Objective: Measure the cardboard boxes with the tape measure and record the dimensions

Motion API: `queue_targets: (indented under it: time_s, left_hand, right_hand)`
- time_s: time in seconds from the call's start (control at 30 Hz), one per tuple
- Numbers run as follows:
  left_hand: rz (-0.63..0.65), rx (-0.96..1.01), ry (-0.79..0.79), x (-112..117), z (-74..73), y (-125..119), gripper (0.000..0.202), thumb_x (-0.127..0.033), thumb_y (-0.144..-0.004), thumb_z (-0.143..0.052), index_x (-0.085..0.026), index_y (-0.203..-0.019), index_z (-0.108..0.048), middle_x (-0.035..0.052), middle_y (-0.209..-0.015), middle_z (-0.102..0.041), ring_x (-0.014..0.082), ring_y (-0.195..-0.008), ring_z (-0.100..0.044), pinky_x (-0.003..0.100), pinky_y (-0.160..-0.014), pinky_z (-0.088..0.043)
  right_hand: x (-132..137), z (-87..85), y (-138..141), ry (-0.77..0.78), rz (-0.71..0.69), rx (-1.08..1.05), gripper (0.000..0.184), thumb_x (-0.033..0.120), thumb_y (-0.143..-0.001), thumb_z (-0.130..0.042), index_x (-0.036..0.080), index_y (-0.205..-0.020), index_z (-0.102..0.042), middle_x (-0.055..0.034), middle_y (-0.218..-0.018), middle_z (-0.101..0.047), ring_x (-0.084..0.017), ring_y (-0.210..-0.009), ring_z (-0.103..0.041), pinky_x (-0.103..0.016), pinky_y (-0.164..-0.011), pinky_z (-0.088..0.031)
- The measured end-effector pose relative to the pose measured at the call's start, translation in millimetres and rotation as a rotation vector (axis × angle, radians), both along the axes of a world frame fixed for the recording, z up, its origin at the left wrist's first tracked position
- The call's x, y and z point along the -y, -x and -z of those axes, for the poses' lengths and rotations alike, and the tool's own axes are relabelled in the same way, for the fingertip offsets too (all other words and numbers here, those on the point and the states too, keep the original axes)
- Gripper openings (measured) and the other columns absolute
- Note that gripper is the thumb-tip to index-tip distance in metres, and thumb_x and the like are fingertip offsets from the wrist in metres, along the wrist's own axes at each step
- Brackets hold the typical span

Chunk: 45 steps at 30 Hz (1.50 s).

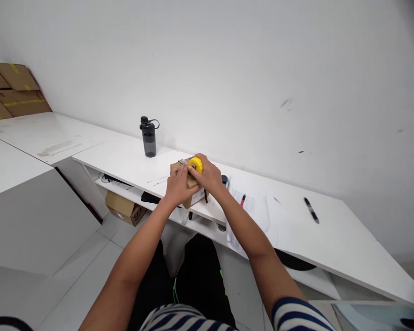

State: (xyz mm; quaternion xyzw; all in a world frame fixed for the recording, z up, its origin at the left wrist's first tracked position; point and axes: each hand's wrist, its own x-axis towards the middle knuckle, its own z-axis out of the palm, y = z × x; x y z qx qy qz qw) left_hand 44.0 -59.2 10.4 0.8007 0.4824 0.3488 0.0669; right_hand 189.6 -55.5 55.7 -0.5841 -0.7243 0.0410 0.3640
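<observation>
A small brown cardboard box (193, 198) sits near the front edge of a white desk (131, 161). My right hand (209, 177) is closed round a yellow tape measure (196, 164) held on top of the box. My left hand (176, 185) rests on the box's left side, its fingers pinching the short metal tape end (183, 162) beside the yellow case. Both arms reach forward over my lap.
A dark water bottle (149, 137) stands at the back left of the desk. Papers with a red pen (243, 199) lie right of the box, a black marker (311, 210) farther right. A cardboard box (124, 208) sits on the floor under the desk; more boxes (10, 89) are stacked far left.
</observation>
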Motion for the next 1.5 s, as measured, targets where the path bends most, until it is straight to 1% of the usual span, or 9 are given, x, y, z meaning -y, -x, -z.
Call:
queue_targets:
  time_s: [0.13, 0.27, 0.47, 0.63, 0.77, 0.9, 1.03, 1.23, 1.5]
  left_hand:
    - [-0.065, 0.093, 0.034, 5, 2.8, -6, 0.104, -0.058, -0.075, -0.066, -0.015, -0.156, -0.017, 0.0181, -0.162, -0.021, 0.0412, -0.143, -0.024, 0.056, -0.11, -0.03]
    - [-0.103, 0.038, -0.023, 12, 0.1, -6, 0.095, -0.06, -0.076, -0.064, -0.014, -0.152, -0.03, 0.0168, -0.16, -0.027, 0.041, -0.147, -0.016, 0.055, -0.114, -0.025]
    - [-0.112, -0.086, -0.015, 32, 13.9, 61, 0.091, -0.069, -0.081, -0.053, -0.02, -0.154, -0.028, 0.0127, -0.159, -0.031, 0.0355, -0.147, -0.024, 0.05, -0.116, -0.028]
    - [-0.125, -0.091, 0.196, 31, 62.1, 121, 0.088, -0.064, -0.083, -0.054, -0.022, -0.155, -0.025, 0.0116, -0.16, -0.029, 0.0366, -0.15, -0.014, 0.055, -0.117, -0.022]
    - [-0.131, 0.245, 0.359, 19, 85.2, 119, 0.095, -0.067, -0.081, -0.054, -0.018, -0.156, -0.02, 0.0131, -0.163, -0.019, 0.0358, -0.151, -0.007, 0.052, -0.12, -0.016]
    - [-0.075, 0.769, 0.329, 8, 72.9, 93, 0.08, -0.065, -0.091, -0.041, -0.02, -0.155, -0.022, 0.012, -0.162, -0.024, 0.027, -0.149, -0.024, 0.042, -0.12, -0.023]
    - [-0.016, 0.983, 0.348, 1, 60.1, 73, 0.088, -0.055, -0.088, -0.056, -0.024, -0.157, -0.011, 0.0133, -0.152, -0.042, 0.025, -0.134, -0.049, 0.039, -0.111, -0.038]
    - [-0.056, 0.873, 0.348, 1, 56.1, 69, 0.096, -0.046, -0.089, -0.056, -0.026, -0.156, 0.009, 0.0119, -0.135, -0.058, 0.0218, -0.109, -0.065, 0.04, -0.099, -0.047]
    - [-0.17, 0.693, 0.259, 8, 41.3, 64, 0.058, -0.041, -0.094, -0.045, -0.027, -0.149, -0.038, 0.0053, -0.149, -0.048, 0.0251, -0.134, -0.048, 0.039, -0.11, -0.038]
  right_hand:
    - [-33, -14.3, 14, 0.081, -0.178, 0.047, 0.063, 0.054, -0.089, -0.047, 0.024, -0.144, -0.038, -0.0118, -0.116, -0.068, -0.032, -0.097, -0.065, -0.045, -0.083, -0.05]
    - [-52, -33.3, 18, 0.109, -0.296, 0.048, 0.065, 0.048, -0.087, -0.051, 0.021, -0.144, -0.038, -0.0125, -0.117, -0.067, -0.03, -0.099, -0.064, -0.044, -0.088, -0.049]
    - [-49, -55.5, -7, -0.011, -0.268, -0.266, 0.071, 0.055, -0.087, -0.051, 0.026, -0.148, -0.028, -0.0101, -0.133, -0.055, -0.025, -0.108, -0.059, -0.041, -0.086, -0.054]
    - [-39, -34.2, -9, 0.132, -0.503, -0.614, 0.081, 0.055, -0.073, -0.071, 0.025, -0.139, -0.034, -0.0084, -0.123, -0.056, -0.022, -0.101, -0.06, -0.035, -0.074, -0.059]
    - [-31, -9.7, 18, 0.291, -0.616, -0.638, 0.063, 0.045, -0.07, -0.075, 0.024, -0.122, -0.046, -0.0045, -0.112, -0.06, -0.02, -0.1, -0.06, -0.033, -0.077, -0.057]
    - [-33, -0.6, 42, 0.361, -0.649, -0.505, 0.056, 0.043, -0.073, -0.072, 0.022, -0.119, -0.048, -0.0031, -0.106, -0.061, -0.018, -0.092, -0.06, -0.032, -0.076, -0.056]
    - [-45, 0.4, 58, 0.318, -0.645, -0.387, 0.052, 0.044, -0.079, -0.066, 0.021, -0.122, -0.046, -0.004, -0.109, -0.061, -0.017, -0.089, -0.06, -0.032, -0.078, -0.053]
    - [-50, 1.0, 71, 0.24, -0.648, -0.129, 0.05, 0.047, -0.085, -0.059, 0.02, -0.125, -0.044, -0.0073, -0.115, -0.061, -0.021, -0.099, -0.059, -0.036, -0.087, -0.048]
    - [-45, -7.2, 48, 0.245, -0.626, -0.017, 0.052, 0.049, -0.086, -0.058, 0.021, -0.127, -0.041, -0.0074, -0.112, -0.063, -0.023, -0.094, -0.061, -0.036, -0.082, -0.048]
